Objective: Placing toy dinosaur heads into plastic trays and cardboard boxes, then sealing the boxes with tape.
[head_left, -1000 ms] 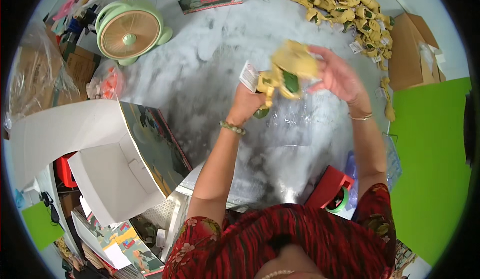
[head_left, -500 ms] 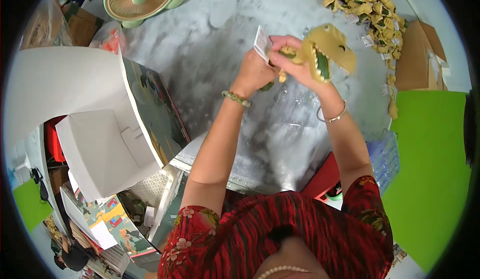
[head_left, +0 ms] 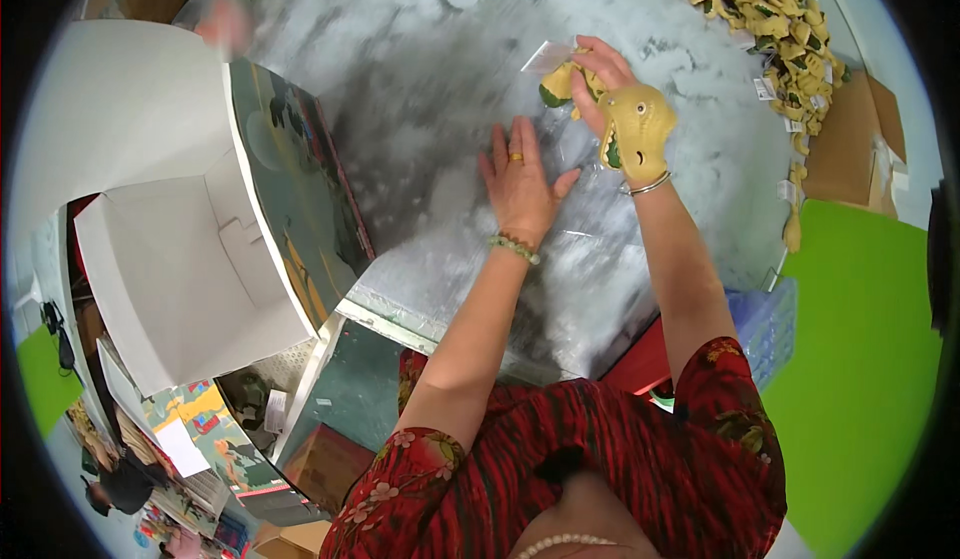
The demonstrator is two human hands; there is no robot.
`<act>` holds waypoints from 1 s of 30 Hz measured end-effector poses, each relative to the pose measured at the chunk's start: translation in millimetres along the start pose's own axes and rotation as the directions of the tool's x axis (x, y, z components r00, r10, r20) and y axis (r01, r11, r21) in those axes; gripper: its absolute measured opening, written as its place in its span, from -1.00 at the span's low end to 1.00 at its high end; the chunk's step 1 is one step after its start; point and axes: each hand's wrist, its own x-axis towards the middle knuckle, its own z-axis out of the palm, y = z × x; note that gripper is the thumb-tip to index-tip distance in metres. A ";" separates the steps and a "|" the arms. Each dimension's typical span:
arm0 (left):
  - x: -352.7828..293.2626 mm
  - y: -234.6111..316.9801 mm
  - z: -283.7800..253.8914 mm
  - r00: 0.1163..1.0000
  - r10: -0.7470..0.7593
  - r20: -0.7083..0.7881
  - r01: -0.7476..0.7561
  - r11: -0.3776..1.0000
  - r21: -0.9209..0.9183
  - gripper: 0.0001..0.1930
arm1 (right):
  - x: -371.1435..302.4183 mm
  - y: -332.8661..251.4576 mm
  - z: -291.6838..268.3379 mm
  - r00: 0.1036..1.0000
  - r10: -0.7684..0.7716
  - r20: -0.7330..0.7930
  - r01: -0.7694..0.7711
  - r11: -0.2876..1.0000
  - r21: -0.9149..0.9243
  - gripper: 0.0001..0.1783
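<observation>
My right hand [head_left: 592, 79] holds a yellow-green toy dinosaur [head_left: 640, 127] round its body. The dinosaur's big head, with a toothed open mouth, hangs over my wrist near a silver bangle. A white paper tag [head_left: 547, 57] sticks out from the toy's far end. Nothing is in my left hand [head_left: 522, 187], which is spread with its fingers pointing away over the grey marbled table [head_left: 430, 89]. Beside its thumb lies a sheet or bag of clear plastic [head_left: 582, 211], partly hard to make out.
A heap of similar toy dinosaurs [head_left: 775, 24] lies at the far right, beside a brown cardboard box [head_left: 850, 144]. An open white-lined carton [head_left: 190, 259] stands on the left. A green board [head_left: 860, 359] and a blue plastic basket [head_left: 765, 329] are on the right.
My left hand has let go of the toy and come back toward me, opening out. The dinosaur stays in my right hand, its head now turned down over the wrist. The view has shifted.
</observation>
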 end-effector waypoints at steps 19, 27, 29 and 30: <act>7.3 7.7 4.8 1.000 -0.011 0.017 0.009 0.995 0.096 -0.11 | 4.4 36.9 8.0 0.920 -0.345 0.185 0.366 0.926 -0.096 -0.87; 3.4 0.9 -2.2 1.000 -0.014 0.012 0.014 0.999 0.041 -0.03 | -18.4 -0.1 14.7 0.983 0.080 0.163 -0.099 0.989 0.111 -0.77; 2.1 2.2 -2.1 0.999 -0.017 0.047 0.015 1.000 0.026 -0.03 | -24.2 0.8 12.8 0.990 0.098 0.099 -0.098 0.995 -0.006 -0.66; 2.1 1.1 -1.6 0.999 -0.012 0.035 0.012 1.000 0.018 -0.03 | -26.6 2.4 14.6 0.992 0.085 0.098 -0.085 0.996 -0.012 -0.66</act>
